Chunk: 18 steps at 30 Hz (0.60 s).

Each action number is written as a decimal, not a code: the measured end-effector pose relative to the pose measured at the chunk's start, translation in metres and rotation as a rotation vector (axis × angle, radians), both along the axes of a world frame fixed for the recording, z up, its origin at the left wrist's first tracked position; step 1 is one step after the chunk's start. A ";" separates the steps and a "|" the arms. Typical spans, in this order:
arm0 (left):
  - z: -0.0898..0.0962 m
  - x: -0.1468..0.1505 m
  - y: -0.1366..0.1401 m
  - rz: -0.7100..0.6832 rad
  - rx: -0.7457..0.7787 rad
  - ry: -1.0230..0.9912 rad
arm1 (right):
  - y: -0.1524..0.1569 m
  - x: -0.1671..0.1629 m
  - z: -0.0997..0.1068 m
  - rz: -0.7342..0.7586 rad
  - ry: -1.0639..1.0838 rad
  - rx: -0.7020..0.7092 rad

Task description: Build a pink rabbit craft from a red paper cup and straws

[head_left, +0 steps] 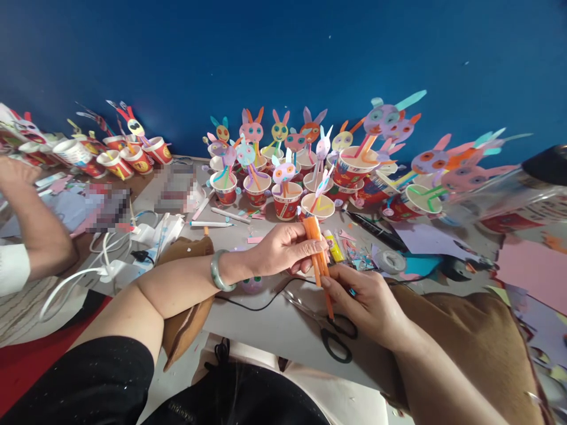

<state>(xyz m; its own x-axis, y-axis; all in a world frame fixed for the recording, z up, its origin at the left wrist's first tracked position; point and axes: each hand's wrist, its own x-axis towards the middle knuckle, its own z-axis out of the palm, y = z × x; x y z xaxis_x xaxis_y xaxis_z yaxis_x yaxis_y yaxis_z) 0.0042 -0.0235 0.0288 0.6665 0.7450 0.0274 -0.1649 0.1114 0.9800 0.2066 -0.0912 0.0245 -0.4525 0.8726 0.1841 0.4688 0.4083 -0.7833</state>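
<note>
Orange strips are held above a grey table, their upper part pinched between thumb and fingers of the left hand, a lower end gripped narrowly by the fingertips of the right hand. Black-handled scissors are seen lying beneath. Red paper cups topped with animal faces are ranged behind, before a blue wall; at far left, another person's arm is glimpsed.

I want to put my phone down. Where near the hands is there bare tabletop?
A bare patch of tabletop lies between the black cable, the scissors, the left brown cloth and the near edge. Beyond the left hand, paper cups and scraps crowd together.
</note>
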 end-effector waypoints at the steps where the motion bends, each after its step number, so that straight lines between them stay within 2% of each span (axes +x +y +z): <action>1: -0.001 0.000 0.001 0.015 -0.004 0.004 | 0.000 0.000 -0.001 -0.018 -0.006 0.071; 6: -0.002 -0.001 0.003 0.018 0.006 0.022 | 0.000 -0.001 -0.004 -0.051 -0.080 0.312; 9: -0.002 -0.002 0.004 -0.001 0.017 0.043 | -0.001 -0.002 -0.009 -0.121 -0.105 0.419; 14: -0.004 -0.002 0.004 -0.027 0.026 0.041 | -0.007 -0.006 -0.017 -0.313 -0.072 0.516; 18: -0.002 -0.001 0.004 -0.015 0.001 0.011 | -0.008 -0.006 -0.017 -0.319 -0.117 0.542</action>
<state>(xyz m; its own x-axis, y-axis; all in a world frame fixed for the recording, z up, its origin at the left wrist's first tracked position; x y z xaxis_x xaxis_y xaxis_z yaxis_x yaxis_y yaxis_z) 0.0029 -0.0193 0.0266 0.6780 0.7347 0.0210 -0.1526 0.1128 0.9818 0.2008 -0.0995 0.0079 -0.2296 0.7644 0.6025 0.7029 0.5584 -0.4406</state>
